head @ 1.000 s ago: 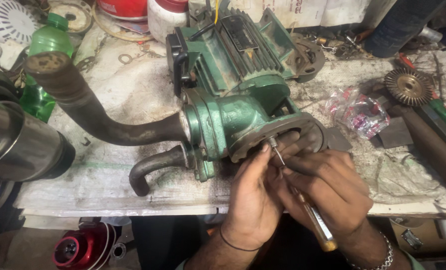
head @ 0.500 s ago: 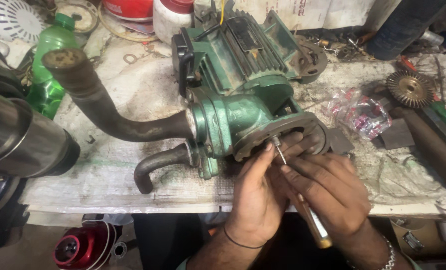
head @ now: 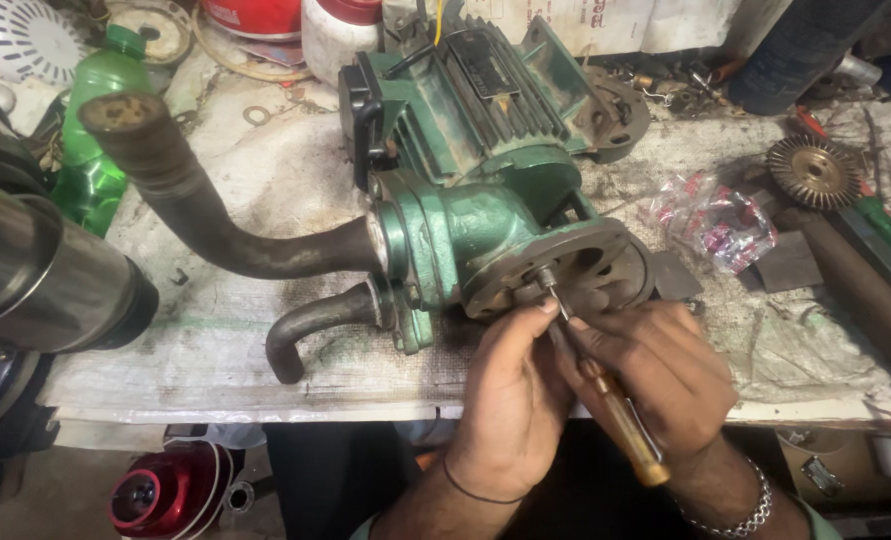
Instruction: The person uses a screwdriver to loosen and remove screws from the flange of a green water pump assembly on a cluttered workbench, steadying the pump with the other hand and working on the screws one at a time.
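Fingers (head: 634, 352) of the right hand (head: 656, 375) are closed around a screwdriver (head: 606, 400) with an amber handle, its metal tip set against the round end plate (head: 566, 275) of the green pump motor (head: 486, 190) just above them; fingers of the left hand (head: 511, 400) are curled, thumb and forefinger pinching the shaft near the tip. Left of the fingers, two dark bent pipes (head: 226, 240) leave the pump body across the cloth-covered table (head: 266, 180), and to their right lie a plastic packet (head: 721, 225) and a brass toothed wheel (head: 814, 172).

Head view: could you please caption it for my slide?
Both hands, left and right, steady a screwdriver against a green pump.
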`<state>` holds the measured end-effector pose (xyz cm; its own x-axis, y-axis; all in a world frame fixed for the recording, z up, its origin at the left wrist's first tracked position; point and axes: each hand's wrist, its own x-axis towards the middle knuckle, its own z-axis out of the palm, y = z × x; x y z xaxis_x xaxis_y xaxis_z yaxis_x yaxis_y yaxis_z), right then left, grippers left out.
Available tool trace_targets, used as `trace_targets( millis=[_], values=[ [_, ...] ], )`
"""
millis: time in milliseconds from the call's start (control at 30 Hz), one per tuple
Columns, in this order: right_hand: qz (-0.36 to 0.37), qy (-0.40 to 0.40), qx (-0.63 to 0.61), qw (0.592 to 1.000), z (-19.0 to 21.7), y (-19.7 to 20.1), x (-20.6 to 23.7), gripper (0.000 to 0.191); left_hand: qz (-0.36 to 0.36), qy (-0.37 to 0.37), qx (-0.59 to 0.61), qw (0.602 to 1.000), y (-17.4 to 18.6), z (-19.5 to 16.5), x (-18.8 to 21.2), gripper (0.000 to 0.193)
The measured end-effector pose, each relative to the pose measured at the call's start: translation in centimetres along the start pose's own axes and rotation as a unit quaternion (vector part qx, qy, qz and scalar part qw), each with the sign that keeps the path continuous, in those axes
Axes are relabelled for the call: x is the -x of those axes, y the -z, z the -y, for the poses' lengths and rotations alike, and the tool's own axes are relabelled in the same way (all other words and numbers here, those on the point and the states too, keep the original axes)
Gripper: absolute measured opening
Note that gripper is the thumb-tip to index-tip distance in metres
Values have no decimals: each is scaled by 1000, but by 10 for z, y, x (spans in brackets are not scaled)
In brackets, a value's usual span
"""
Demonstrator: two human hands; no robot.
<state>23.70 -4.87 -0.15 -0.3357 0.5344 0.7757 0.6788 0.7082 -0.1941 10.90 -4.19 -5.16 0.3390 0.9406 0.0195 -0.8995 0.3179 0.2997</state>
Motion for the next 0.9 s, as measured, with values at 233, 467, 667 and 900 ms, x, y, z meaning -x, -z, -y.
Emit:
trace_targets(
  millis=[233,467,667,900],
  values=[
    [-5,28,46,999,4,-2,18,31,-36,6,-40,999,-3,-3,-2,28],
    [22,36,24,999,1,10,43,34,-12,3,-29,999,-10,0,1,31],
    [-20,-1,70,997,7,12,36,42,-12,-9,-30,999,-14,3,3,31],
    [-33,-61,199,978,35,14,31,26,-7,2,4,1000,2,7,0,25]
  ],
)
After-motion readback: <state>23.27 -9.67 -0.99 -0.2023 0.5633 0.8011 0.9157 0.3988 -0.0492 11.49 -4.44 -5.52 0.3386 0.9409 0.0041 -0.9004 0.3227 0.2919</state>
